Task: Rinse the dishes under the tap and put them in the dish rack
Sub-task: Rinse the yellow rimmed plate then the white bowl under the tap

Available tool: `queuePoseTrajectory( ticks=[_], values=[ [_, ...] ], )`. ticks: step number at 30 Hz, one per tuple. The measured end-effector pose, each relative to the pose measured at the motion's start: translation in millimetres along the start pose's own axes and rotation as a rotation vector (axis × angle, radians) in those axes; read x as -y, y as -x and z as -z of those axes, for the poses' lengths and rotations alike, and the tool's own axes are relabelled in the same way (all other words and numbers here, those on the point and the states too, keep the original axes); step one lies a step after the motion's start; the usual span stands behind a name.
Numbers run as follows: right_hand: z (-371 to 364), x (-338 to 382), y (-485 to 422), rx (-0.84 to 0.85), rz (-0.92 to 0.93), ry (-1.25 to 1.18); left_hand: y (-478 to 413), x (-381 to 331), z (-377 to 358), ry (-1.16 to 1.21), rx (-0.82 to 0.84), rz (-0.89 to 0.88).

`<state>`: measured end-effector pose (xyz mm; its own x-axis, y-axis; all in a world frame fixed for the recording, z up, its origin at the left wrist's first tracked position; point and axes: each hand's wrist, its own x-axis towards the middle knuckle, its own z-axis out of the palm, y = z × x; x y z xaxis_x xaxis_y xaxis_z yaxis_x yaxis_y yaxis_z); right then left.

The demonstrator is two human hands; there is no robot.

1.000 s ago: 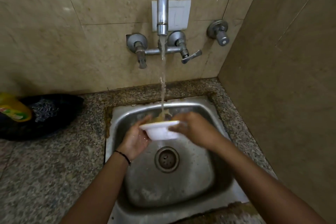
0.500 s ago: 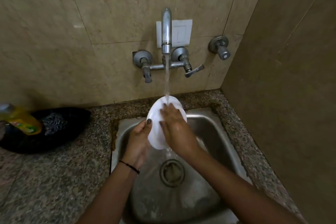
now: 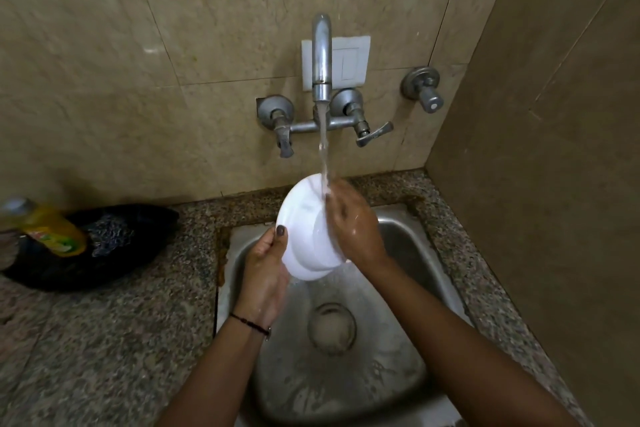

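Bowl (image 3: pixel 304 239) held tilted on edge above the sink (image 3: pixel 398 229), under the stream from the tap (image 3: pixel 321 55).

The bowl's lower left rim is gripped by the left hand (image 3: pixel 265 274), the thumb laid over the rim's face and the remaining fingers hidden behind it. The right hand (image 3: pixel 353 222) is pressed flat against the bowl's right side, fingers held together and pointing up into the water (image 3: pixel 324 156); part of the bowl is covered by that hand. The bowl is seen as plain white, glossy and wet, with a broad rim. At the left edge, a yellow bottle (image 3: pixel 52 229) is blurred and its label cannot be read; it lies against a dark bag (image 3: pixel 114 243) on the speckled counter (image 3: pixel 104 340).
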<state>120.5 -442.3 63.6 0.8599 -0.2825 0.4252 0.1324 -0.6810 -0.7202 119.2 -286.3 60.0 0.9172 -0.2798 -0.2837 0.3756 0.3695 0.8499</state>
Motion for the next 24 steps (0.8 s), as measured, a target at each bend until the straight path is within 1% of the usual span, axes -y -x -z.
queuePoseTrajectory(
  ticks=[1, 2, 3, 4, 5, 6, 8, 10, 12, 14, 15, 16, 17, 18, 19, 20, 22, 23, 24],
  values=[
    [-0.8, 3.6, -1.1, -0.037, -0.280, -0.152, 1.1, 0.7, -0.7, 0.017, 0.006, -0.001],
    [-3.2, 5.6, -2.3, -0.049, -0.522, -0.290, 3.4, 0.5, -1.9, 0.030, 0.020, -0.003],
    [-6.5, 5.3, -3.1, -0.047, -0.676, -0.388, 6.3, 0.8, -2.3, 0.036, 0.038, -0.005],
    [-8.7, 4.0, -3.0, -0.038, -0.760, -0.448, 9.3, 1.4, -2.7, 0.033, 0.060, -0.002],
    [-8.7, 3.7, -2.7, -0.034, -0.794, -0.476, 11.9, 2.1, -1.6, 0.031, 0.090, 0.011],
    [-7.6, 3.3, -4.0, -0.041, -0.787, -0.483, 14.2, 1.8, 0.3, 0.039, 0.128, 0.037],
    [-5.8, 0.1, -7.5, -0.057, -0.676, -0.459, 16.0, -3.0, 6.0, 0.049, 0.225, 0.117],
    [-1.4, -3.7, -12.6, -0.061, -0.449, -0.358, 14.4, -11.6, 10.4, 0.017, 0.303, 0.150],
    [6.2, -4.2, -18.1, -0.015, -0.177, -0.204, 9.1, -19.3, 13.2, -0.011, 0.316, 0.139],
    [8.3, 2.9, -19.1, 0.023, 0.037, -0.071, 3.3, -23.3, 13.7, -0.005, 0.280, 0.125],
    [8.3, 9.0, -18.1, 0.022, 0.165, 0.009, 0.9, -22.7, 14.3, 0.012, 0.276, 0.115],
    [6.5, 13.8, -15.4, 0.026, 0.348, 0.113, -0.4, -21.4, 13.9, 0.030, 0.273, 0.106],
    [4.0, 14.9, -11.4, 0.061, 0.558, 0.206, -0.3, -19.5, 13.3, 0.040, 0.266, 0.104],
    [2.7, 12.8, -8.8, 0.124, 0.715, 0.267, 0.7, -17.4, 12.9, 0.045, 0.254, 0.104],
    [3.1, 9.0, -7.6, 0.175, 0.781, 0.293, 1.5, -15.1, 12.8, 0.049, 0.251, 0.104],
    [4.4, 5.0, -7.6, 0.177, 0.748, 0.299, 2.7, -12.9, 12.7, 0.057, 0.257, 0.104],
    [6.4, -1.0, -7.8, 0.099, 0.504, 0.259, 5.2, -8.7, 11.0, 0.066, 0.260, 0.103],
    [6.7, -0.5, -6.5, 0.059, 0.430, 0.258, 6.1, -6.8, 11.2, 0.069, 0.261, 0.101],
    [5.4, -1.1, -4.6, 0.035, 0.450, 0.284, 7.2, -5.9, 11.1, 0.073, 0.261, 0.099]
  ],
)
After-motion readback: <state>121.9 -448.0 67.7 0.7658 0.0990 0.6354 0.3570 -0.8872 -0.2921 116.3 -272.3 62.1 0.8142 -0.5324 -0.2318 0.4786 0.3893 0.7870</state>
